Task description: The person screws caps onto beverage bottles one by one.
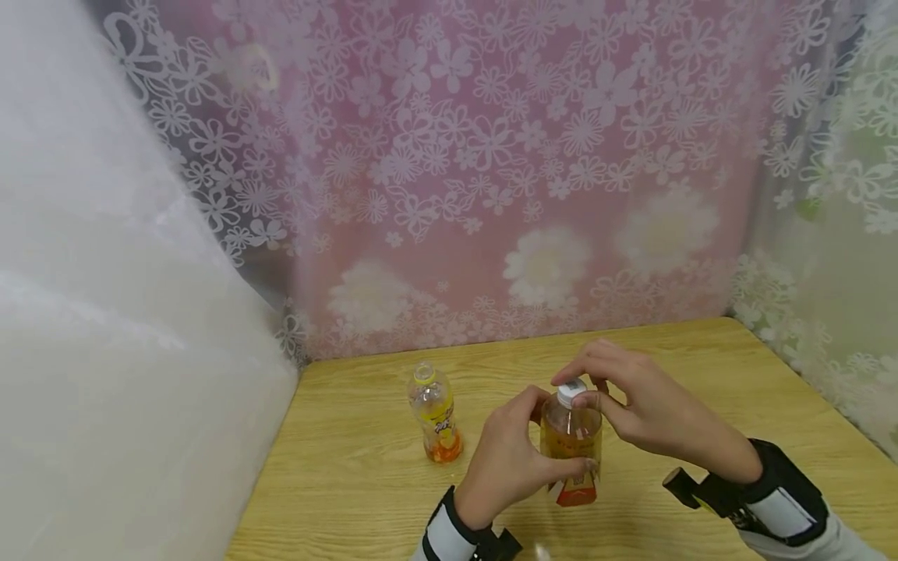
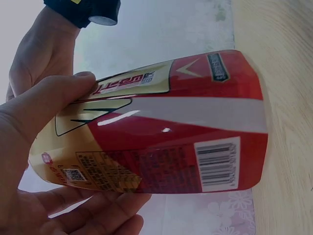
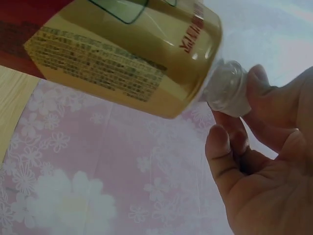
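A drink bottle (image 1: pixel 571 440) with a gold and red label stands in front of me, between both hands. My left hand (image 1: pixel 507 460) grips its body, thumb on the near side and fingers round the far side. At the top, my right hand (image 1: pixel 638 401) pinches the white cap (image 1: pixel 571 389) between thumb and fingers. A barcode on the red part of the label shows in the left wrist view. The right wrist view shows the cap on the neck, with the thumb (image 3: pixel 261 83) against it. Whether the base touches the table, I cannot tell.
To the left stands a second clear bottle (image 1: pixel 438 425) with a yellow label, a yellow neck ring and orange at its base. Both are at a wood-grain table (image 1: pixel 351 499). A pink flowered curtain (image 1: pixel 449 195) hangs behind, and a white sheet (image 1: pixel 126 351) on the left.
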### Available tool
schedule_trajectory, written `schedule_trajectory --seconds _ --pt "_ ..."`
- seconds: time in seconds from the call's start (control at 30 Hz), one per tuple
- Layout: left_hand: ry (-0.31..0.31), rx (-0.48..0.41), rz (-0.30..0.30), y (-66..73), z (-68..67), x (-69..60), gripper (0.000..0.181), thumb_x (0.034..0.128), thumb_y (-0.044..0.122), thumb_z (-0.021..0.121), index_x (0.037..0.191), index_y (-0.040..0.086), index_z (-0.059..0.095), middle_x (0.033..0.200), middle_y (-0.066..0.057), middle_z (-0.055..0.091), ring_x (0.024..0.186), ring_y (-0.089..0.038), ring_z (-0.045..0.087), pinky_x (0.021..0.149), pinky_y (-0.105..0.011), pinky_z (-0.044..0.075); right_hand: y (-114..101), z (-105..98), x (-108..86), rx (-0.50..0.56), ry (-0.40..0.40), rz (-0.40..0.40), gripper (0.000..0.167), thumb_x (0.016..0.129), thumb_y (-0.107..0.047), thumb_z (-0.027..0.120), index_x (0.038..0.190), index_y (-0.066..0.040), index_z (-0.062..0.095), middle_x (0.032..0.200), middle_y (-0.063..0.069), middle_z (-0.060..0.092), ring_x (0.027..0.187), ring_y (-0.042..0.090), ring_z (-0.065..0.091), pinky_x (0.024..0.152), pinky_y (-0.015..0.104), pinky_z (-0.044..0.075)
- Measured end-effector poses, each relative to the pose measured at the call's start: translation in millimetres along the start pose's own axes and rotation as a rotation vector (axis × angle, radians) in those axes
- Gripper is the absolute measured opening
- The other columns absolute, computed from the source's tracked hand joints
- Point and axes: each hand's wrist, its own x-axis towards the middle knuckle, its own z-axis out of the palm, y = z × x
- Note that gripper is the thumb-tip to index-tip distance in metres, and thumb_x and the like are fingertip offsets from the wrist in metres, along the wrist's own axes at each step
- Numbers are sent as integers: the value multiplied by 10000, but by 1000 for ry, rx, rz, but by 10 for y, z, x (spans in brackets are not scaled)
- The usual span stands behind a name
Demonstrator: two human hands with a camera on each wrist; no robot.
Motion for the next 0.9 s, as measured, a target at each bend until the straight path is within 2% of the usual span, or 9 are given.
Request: schedule_trajectory --seconds 0.17,0.3,0.37,0.43,0.53,0.63,0.7,0.8,0.9 --pt "10 21 -3 -51 -86 -15 574 742 489 893 1201 314 596 1061 198 651 942 41 601 804 -203 522 -7 81 40 18 2 22 430 860 -13 776 1169 -295 673 1106 -147 635 864 -1 517 708 199 467" --pt "-36 -33 23 11 -256 -37 606 774 490 869 1282 344 572 1162 209 647 1053 39 613 908 -237 528 4 38 30 55 27 37 561 868 10 770 1337 -261 619 1221 -126 624 965 9 542 797 191 468" --pt "-61 -92 27 81 -438 -87 622 792 464 865 1324 371 556 1203 207 646 1105 15 618 962 -273 521 33 9 27 69 45 57 647 866 26 766 1419 -241 562 1291 -117 606 1035 12 549 850 182 460" --pt "-48 -145 23 132 -690 -177 641 807 419 866 1362 391 545 1233 195 649 1133 -22 622 986 -319 516 76 6 34 80 60 75 686 873 36 756 1465 -220 520 1324 -107 596 1082 25 550 875 178 452" --pt "63 -136 24 110 -1142 -347 675 814 334 875 1396 385 537 1273 158 652 1193 -86 618 1024 -415 504 154 58 29 68 77 121 687 896 19 740 1485 -240 499 1273 -128 606 1096 19 555 890 172 437" --pt "210 -80 -10 -79 -1608 -492 682 824 246 867 1416 326 539 1320 99 642 1237 -146 602 1074 -507 451 223 163 -14 43 106 188 623 922 -25 730 1454 -280 530 1146 -173 617 1035 9 567 882 157 419" --pt "282 -43 -80 -285 -1907 -558 671 842 221 852 1427 269 528 1335 45 632 1241 -192 598 1070 -537 443 270 246 -51 28 120 222 577 931 -49 728 1427 -287 553 1093 -190 609 1001 3 564 874 147 416" --pt "329 7 -205 -694 -2295 -599 685 870 234 831 1458 188 482 1390 -52 587 1284 -275 565 1098 -565 411 343 387 -107 31 95 246 522 952 -80 712 1418 -261 561 1086 -178 602 1002 12 568 860 150 435" --pt "341 74 -324 -1188 -2535 -568 703 884 266 818 1471 149 449 1423 -117 551 1319 -336 531 1109 -559 413 386 544 -153 51 36 273 476 988 -130 678 1430 -252 551 1094 -180 602 1005 -1 571 846 193 472"
